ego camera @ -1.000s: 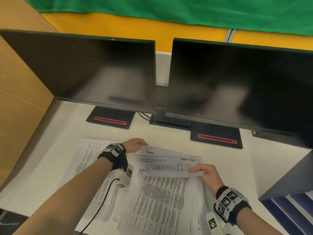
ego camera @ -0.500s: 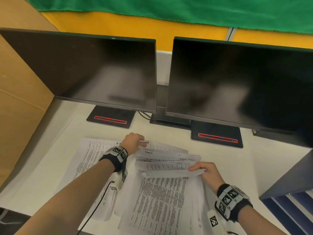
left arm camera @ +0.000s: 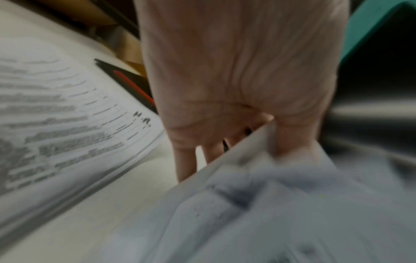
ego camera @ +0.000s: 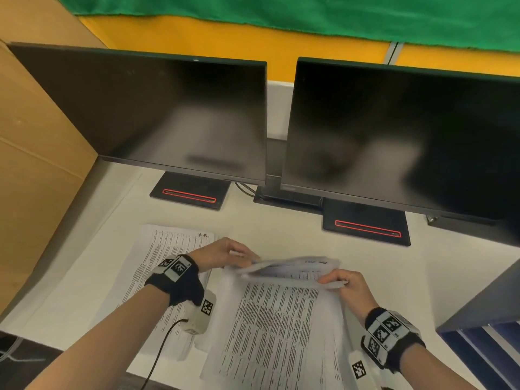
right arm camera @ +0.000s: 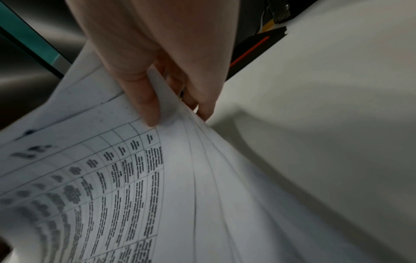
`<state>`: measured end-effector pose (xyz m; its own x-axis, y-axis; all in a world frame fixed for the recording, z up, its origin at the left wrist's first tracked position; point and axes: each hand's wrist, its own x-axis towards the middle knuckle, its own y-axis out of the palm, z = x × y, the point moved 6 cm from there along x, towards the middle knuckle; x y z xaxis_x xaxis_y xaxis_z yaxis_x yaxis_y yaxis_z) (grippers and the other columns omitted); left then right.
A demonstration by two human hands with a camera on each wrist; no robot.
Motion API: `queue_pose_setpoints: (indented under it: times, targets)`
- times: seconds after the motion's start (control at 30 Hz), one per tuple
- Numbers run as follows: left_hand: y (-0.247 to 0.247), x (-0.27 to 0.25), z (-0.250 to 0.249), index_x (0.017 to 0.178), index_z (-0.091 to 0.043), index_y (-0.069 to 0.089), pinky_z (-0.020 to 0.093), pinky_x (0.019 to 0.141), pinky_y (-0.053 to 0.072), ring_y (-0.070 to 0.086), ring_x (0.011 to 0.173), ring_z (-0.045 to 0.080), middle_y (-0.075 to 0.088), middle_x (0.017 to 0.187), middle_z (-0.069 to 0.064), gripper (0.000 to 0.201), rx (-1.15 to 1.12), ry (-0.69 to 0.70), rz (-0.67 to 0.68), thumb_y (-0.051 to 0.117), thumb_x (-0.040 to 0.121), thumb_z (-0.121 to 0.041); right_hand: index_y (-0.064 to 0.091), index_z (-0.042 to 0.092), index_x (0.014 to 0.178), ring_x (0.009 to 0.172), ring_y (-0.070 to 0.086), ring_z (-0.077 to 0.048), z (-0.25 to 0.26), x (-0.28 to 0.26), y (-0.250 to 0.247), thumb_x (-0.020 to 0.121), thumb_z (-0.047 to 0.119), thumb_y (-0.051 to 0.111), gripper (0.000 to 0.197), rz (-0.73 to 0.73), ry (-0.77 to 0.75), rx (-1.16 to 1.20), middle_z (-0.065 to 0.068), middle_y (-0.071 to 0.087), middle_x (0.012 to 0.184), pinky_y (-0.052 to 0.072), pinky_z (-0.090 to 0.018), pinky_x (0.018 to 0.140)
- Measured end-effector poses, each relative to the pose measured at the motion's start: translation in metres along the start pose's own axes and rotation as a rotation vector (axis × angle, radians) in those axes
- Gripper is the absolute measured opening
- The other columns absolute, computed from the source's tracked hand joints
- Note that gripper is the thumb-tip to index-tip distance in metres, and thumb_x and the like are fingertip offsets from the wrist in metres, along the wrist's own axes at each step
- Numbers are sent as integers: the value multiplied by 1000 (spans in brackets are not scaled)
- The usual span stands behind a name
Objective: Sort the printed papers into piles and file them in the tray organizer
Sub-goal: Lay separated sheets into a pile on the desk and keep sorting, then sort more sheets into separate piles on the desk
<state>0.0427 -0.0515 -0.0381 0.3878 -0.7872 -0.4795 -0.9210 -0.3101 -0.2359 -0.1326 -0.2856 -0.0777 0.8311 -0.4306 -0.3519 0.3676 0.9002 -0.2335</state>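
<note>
A stack of printed papers [ego camera: 270, 339] lies on the white desk [ego camera: 281, 229] in front of me, its far edges lifted and bent towards me. My left hand [ego camera: 225, 256] pinches the lifted sheets [ego camera: 295, 267] at their left corner; the left wrist view shows the paper [left arm camera: 258, 195] held between thumb and fingers, blurred. My right hand [ego camera: 342, 282] pinches the right corner, and the right wrist view shows thumb on top of the table-printed sheets [right arm camera: 135, 178], fingers beneath. A second pile [ego camera: 157, 257] lies flat to the left. The blue tray organizer [ego camera: 484, 342] stands at the right edge.
Two dark monitors [ego camera: 174, 114] [ego camera: 399, 136] stand behind the papers on black bases [ego camera: 191, 192] [ego camera: 365, 223] with red lines. A wooden partition [ego camera: 36, 164] walls the left side. Cables run between the monitor stands.
Both hands have raised the sheets' far edges higher and folded them towards me. The left hand moved right along the top edge and now pinches the bundle.
</note>
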Motion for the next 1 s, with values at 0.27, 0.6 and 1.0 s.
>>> queue_pose_setpoints:
  times: [0.27,0.6,1.0]
  targets:
    - [-18,16,14,143,-19,31,37,103,36,46,123,23,40,138,8,50,-74,-94,-603,38,98,-40,44,10,133,116,54,-23,-9,12,-3,79,31,71,64,-160,149,55,-4,52,130,42,-45,105]
    - [-12,-1,-65,130,-24,41,33,87,55,67,98,11,66,117,4,51,-347,221,-627,66,85,-33,62,10,108,103,65,-31,145,-7,-31,91,5,52,21,-255,-150,442,-14,68,112,52,-45,91]
    - [-12,-8,-116,109,-20,36,19,75,52,59,87,-6,57,102,-8,11,-382,514,-1055,39,100,-16,60,14,92,89,62,-10,209,0,2,85,10,62,8,-222,-430,425,0,65,94,50,-25,79]
